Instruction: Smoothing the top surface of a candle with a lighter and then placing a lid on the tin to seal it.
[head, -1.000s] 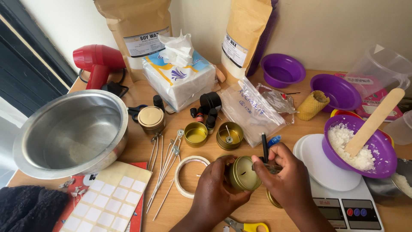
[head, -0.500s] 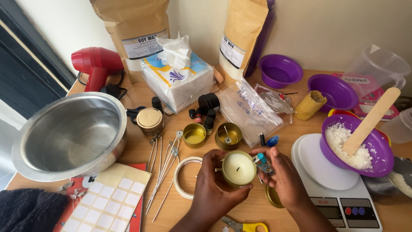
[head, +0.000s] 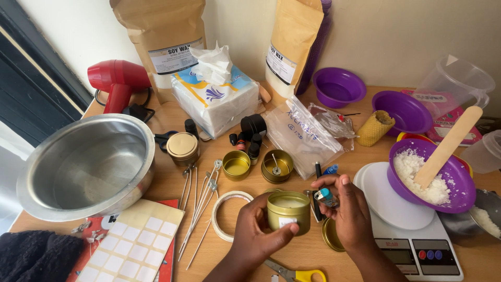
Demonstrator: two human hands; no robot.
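Observation:
My left hand grips a round gold tin filled with pale wax, held upright just above the wooden table. My right hand is beside the tin on its right, fingers closed around a small blue lighter. A gold lid lies on the table under my right hand. A dark pen-like stick lies between tin and lighter.
Two open gold tins sit behind. Several wicks, a tape ring, a steel bowl, sticker sheet, kitchen scale, purple bowl of wax flakes with wooden stick, scissors.
The tin was held on its side, then tipped so its wax top showed; now it stands upright in my left hand. My right hand still holds the lighter beside it.

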